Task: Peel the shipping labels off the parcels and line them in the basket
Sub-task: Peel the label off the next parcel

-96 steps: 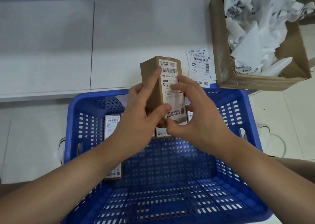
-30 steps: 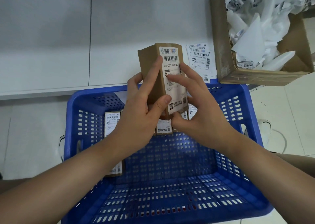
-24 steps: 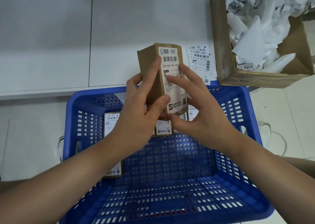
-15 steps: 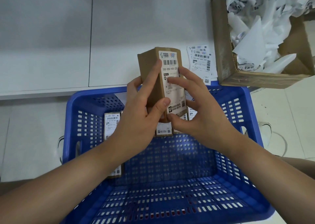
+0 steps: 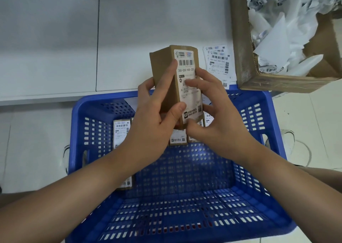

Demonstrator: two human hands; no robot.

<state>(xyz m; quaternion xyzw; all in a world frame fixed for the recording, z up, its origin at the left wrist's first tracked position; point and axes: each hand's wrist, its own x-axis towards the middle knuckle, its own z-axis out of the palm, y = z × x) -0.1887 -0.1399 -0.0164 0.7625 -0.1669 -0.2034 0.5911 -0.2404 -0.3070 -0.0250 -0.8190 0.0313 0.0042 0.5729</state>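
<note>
My left hand (image 5: 153, 124) grips a brown parcel (image 5: 167, 79), the thumb on its front lower edge and the index finger laid up along the corner. The parcel stands upright above the far rim of the blue basket (image 5: 268, 124). My right hand (image 5: 216, 117) holds the same parcel from the other side: the thumb is under its bottom corner and the fingers lie over the shipping label (image 5: 187, 87), which is on the front face. I cannot tell if any edge of the label is lifted.

Below my hands, inside the basket, more parcels (image 5: 121, 131) with labels lie along the far wall; my hands and forearms cover most of them. Behind the basket is the white desk (image 5: 55, 48). On it, just right of the held parcel, some loose labels (image 5: 219, 61) lie flat. Further right stands an open cardboard box (image 5: 244, 54) filled with crumpled white backing paper (image 5: 281, 26).
</note>
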